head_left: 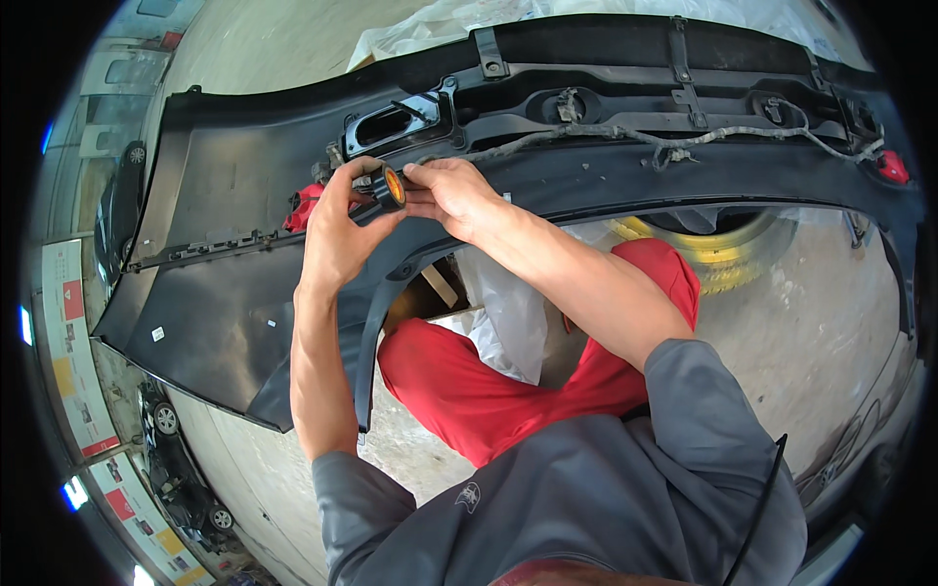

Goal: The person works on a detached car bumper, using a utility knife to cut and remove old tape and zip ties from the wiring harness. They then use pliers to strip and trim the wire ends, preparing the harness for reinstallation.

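A roll of black tape with an orange core (390, 187) is gripped between the thumb and fingers of my left hand (337, 230). My right hand (455, 197) is closed in a pinch just right of the roll; what its fingertips hold is too small to tell. Both hands are over a large black car bumper (225, 332), its inner side facing up. A wrapped wiring harness (625, 134) runs along it from near my right hand toward the far right. Beyond my hands sits a glossy black bracket (401, 119). A red part (303, 207) lies left of my left hand.
Another red part (891, 167) is at the bumper's right end. Beneath the bumper are a yellow wheel (728, 256) and clear plastic sheeting (508, 313). More sheeting (430, 34) lies behind. Parked cars (181, 479) and printed boards (73, 342) line the left.
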`<action>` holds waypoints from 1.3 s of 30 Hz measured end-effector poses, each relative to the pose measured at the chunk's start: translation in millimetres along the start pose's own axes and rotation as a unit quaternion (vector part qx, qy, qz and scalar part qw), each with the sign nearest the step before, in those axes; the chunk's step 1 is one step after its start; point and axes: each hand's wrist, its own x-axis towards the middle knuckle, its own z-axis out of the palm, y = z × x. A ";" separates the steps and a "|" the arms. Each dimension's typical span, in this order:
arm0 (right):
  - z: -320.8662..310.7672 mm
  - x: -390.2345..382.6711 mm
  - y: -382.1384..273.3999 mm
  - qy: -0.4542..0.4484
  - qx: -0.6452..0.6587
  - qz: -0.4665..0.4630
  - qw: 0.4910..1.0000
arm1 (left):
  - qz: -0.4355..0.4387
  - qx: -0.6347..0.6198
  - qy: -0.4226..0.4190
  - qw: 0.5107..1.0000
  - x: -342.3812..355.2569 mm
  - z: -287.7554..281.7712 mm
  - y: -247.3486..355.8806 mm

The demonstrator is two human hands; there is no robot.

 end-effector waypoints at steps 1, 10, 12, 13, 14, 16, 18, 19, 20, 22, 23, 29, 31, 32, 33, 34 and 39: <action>0.3 -1.4 -0.7 0.000 0.012 0.008 1.000 | 0.029 0.012 0.000 1.000 -2.6 2.6 -0.1; 2.7 -8.2 -11.5 -0.017 0.002 0.042 0.999 | 0.103 0.038 -0.030 0.993 -11.0 12.6 -2.4; -1.6 -4.5 -10.5 -0.021 -0.009 0.050 0.998 | 0.084 0.016 -0.034 0.996 -7.9 8.1 -6.2; -3.8 -2.4 -10.3 -0.018 -0.017 0.054 0.998 | 0.073 0.027 -0.035 0.996 -4.9 5.0 -10.4; -6.7 -0.4 -10.6 -0.015 -0.026 0.058 0.998 | 0.063 0.037 -0.037 0.997 -1.6 2.7 -13.4; -3.1 -1.8 -11.3 -0.015 -0.029 0.071 0.997 | 0.064 0.060 -0.050 0.995 0.6 -3.3 -18.5; -0.9 -5.0 -11.1 -0.012 -0.018 0.084 0.996 | 0.058 0.097 -0.058 0.992 3.1 -1.5 -29.8; -0.5 -6.3 -11.9 -0.012 -0.019 0.083 0.996 | 0.065 0.094 -0.043 0.993 5.0 2.6 -31.4; 0.0 -7.4 -12.6 -0.013 -0.021 0.082 0.996 | 0.062 0.100 -0.041 0.992 6.8 3.9 -32.0; 0.6 -8.6 -16.5 -0.017 -0.025 0.078 0.997 | 0.057 0.111 -0.039 0.991 10.5 4.3 -32.1; 1.3 -8.8 -18.5 -0.020 -0.027 0.075 0.997 | 0.061 0.111 -0.026 0.992 10.4 4.0 -33.2; -6.4 -1.7 -16.6 -0.034 -0.048 0.068 0.996 | 0.077 0.119 0.013 0.990 11.9 7.7 -35.7; -6.2 -1.7 -14.5 -0.034 -0.059 0.062 0.996 | 0.069 0.113 0.016 0.991 9.3 10.4 -37.2; -6.6 -1.7 -14.2 -0.037 -0.061 0.062 0.996 | 0.059 0.104 0.016 0.993 8.1 10.7 -37.4; -8.0 -1.2 -14.3 -0.040 -0.062 0.061 0.995 | 0.049 0.095 0.016 0.994 7.4 11.6 -37.4; -9.6 0.0 -13.3 -0.041 -0.067 0.066 0.995 | 0.040 0.085 0.017 0.995 6.8 12.4 -37.6; -13.9 3.6 -10.8 -0.028 -0.087 0.083 0.992 | -0.003 0.046 -0.007 0.999 5.2 10.3 -42.0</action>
